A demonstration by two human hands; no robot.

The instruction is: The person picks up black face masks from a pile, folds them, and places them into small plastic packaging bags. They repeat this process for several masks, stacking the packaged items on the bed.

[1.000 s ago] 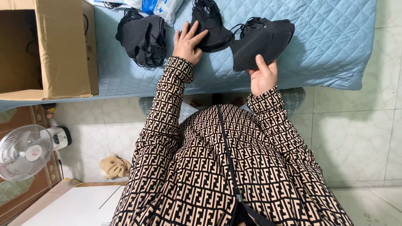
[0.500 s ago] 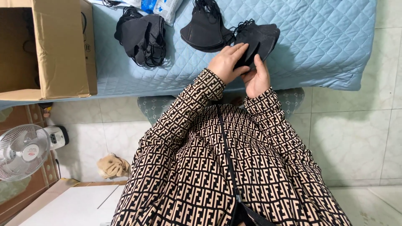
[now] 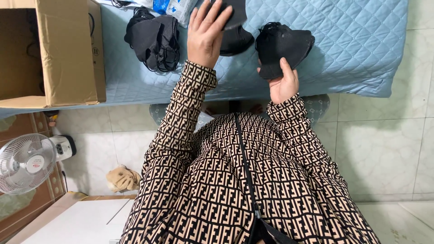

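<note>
**Two hands on black masks over the blue quilt**

Right of centre, the right hand (image 3: 284, 83) pinches a stack of black masks (image 3: 284, 45) between thumb and curled fingers. Further up, the left hand (image 3: 207, 34) lies fingers spread on a second black mask (image 3: 233, 34). Both rest over the quilted blue mat (image 3: 352, 40). A mask pile (image 3: 153, 38) sits upper left, beside a cardboard box (image 3: 68, 49).

pale tiled floor (image 3: 384, 149), blue quilted mat (image 3: 343, 45), white fan (image 3: 26, 162), cardboard box (image 3: 68, 54)
</note>
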